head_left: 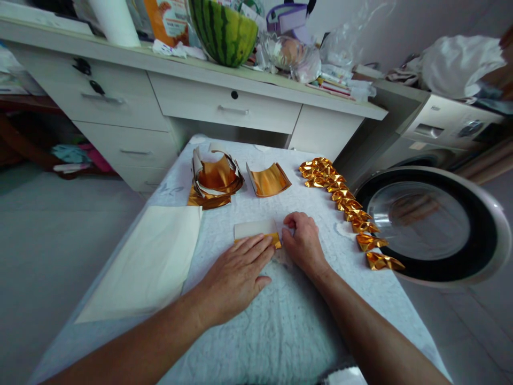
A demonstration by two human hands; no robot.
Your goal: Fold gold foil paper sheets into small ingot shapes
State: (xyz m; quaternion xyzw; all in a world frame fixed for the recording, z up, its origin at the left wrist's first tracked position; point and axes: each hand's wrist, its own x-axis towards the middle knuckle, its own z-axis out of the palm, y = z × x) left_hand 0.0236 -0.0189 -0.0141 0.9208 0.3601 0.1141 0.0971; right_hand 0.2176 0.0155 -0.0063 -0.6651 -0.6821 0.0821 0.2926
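A small sheet of gold foil paper [256,229] lies on the table with its white side up and a gold strip folded over along its near edge. My left hand [241,271] is laid flat on that fold, fingers stretched out. Just right of the sheet, my right hand [303,241] rests on the cloth with its fingers curled; whether anything is in them is hidden. Beyond the hands stand a curled stack of gold paper [218,174] and a smaller curved stack of gold sheets [271,180]. Folded gold paper pieces [348,206] form a line along the right side.
A pale cloth covers the table [240,342]. White paper [148,262] lies at its left. An open washing machine door [433,224] stands against the right edge. Behind, a white drawer desk [224,101] bears a cut watermelon [224,33] and plastic bags.
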